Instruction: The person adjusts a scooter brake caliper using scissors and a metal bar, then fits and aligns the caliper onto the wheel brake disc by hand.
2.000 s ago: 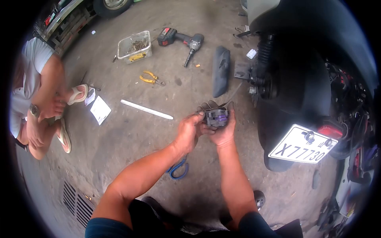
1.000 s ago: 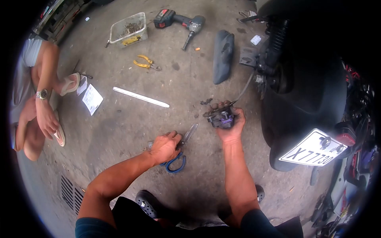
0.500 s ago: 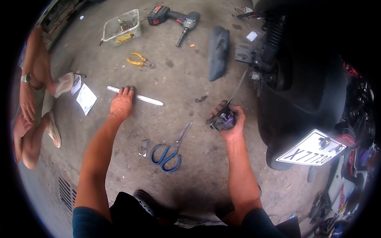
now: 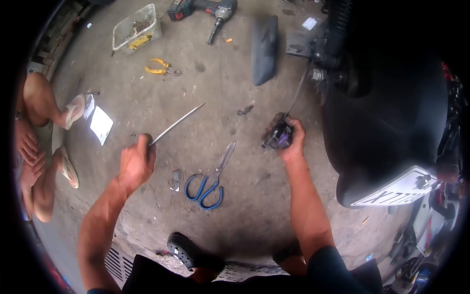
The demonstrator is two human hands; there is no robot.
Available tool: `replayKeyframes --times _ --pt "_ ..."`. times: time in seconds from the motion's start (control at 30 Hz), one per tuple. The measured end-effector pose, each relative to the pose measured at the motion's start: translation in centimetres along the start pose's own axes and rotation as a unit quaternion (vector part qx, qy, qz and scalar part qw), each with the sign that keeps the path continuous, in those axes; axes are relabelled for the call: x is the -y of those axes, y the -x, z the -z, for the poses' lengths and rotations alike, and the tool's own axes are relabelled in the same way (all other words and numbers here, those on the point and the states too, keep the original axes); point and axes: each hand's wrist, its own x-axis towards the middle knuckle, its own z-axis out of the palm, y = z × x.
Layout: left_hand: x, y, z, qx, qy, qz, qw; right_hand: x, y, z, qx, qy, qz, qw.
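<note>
My left hand point(image 4: 137, 162) is closed around one end of a long, thin silvery flat metal bar point(image 4: 178, 120), raised off the floor and pointing up to the right. My right hand point(image 4: 294, 140) grips a dark, greasy brake caliper point(image 4: 278, 134) with a purplish patch. A thin hose point(image 4: 297, 95) runs from the caliper up towards the motorcycle. Blue-handled scissors point(image 4: 208, 188) lie on the floor between my forearms. Small dark metal parts point(image 4: 245, 110) lie left of the caliper.
The motorcycle's black rear mudguard point(image 4: 387, 132) and number plate point(image 4: 399, 188) stand at right. Yellow pliers point(image 4: 163, 67), a plastic tub point(image 4: 138, 30), a cordless impact wrench point(image 4: 219, 17) and a dark plastic panel point(image 4: 265, 51) lie farther off. Another person's knees and hands point(image 4: 32, 147) are at left.
My left hand has picked the flat metal bar up off the floor and drawn it back towards me, tilting it. My right hand still holds the caliper. The view has shifted slightly.
</note>
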Motion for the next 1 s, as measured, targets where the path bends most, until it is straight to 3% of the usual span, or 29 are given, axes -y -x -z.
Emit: replayKeyframes --times 0.07,0.1,0.13,0.3,0.33,0.43,0.6,0.8,1.0 --pt "-4.8 3.6 3.0 0.066 0.233 0.134 0.961 -0.2 0.6 -0.2 -0.005 0.002 0.008 1.0" --pt "-6.4 5.3 4.1 0.16 0.338 0.249 0.893 -0.1 0.5 -0.5 -0.002 0.003 0.015 1.0" --pt "-7.4 7.0 4.6 0.243 0.432 0.354 0.793 -0.1 0.2 -0.7 0.0 0.004 0.019 1.0" --pt "-11.7 8.5 7.0 0.252 0.568 0.303 0.722 -0.1 0.8 -1.1 -0.04 0.044 0.02 0.998" --pt "-11.8 9.2 6.9 0.305 0.554 0.288 0.719 -0.2 0.6 -1.1 -0.033 0.04 0.022 0.998" --pt "-13.1 11.1 5.0 0.303 0.43 0.159 0.836 -0.3 0.4 -0.8 -0.015 0.054 0.043 0.997" --pt "-14.6 9.8 1.4 0.221 0.477 0.064 0.848 -0.4 0.8 -1.0 -0.028 0.094 0.067 0.993" --pt "-17.1 8.0 -0.1 0.213 0.546 0.078 0.806 -0.3 0.5 -0.6 0.0 0.107 0.074 0.991" --pt "-17.7 7.6 -0.9 0.224 0.549 0.095 0.8 -0.2 0.7 -0.8 0.001 0.115 0.082 0.99"
